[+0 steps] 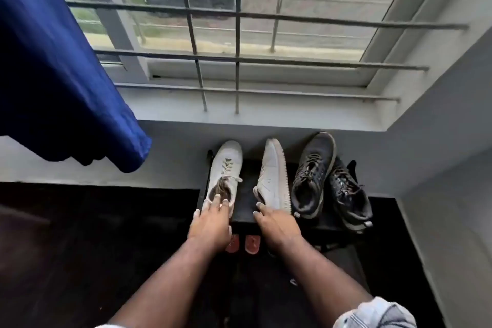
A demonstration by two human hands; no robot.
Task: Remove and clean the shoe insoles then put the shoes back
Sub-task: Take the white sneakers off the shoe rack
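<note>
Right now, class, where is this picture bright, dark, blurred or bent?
Head view: daylight through the barred window is brightest; the floor is nearly black; the blue curtain and the street outside are soft; wide-angle bending curves the bars; the white shoes are fairly sharp.

No readable text, label or brand on anything in view

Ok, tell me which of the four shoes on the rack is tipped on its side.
The right white shoe, at the right hand, shows its side; the left white shoe and both dark shoes sit upright.
</note>
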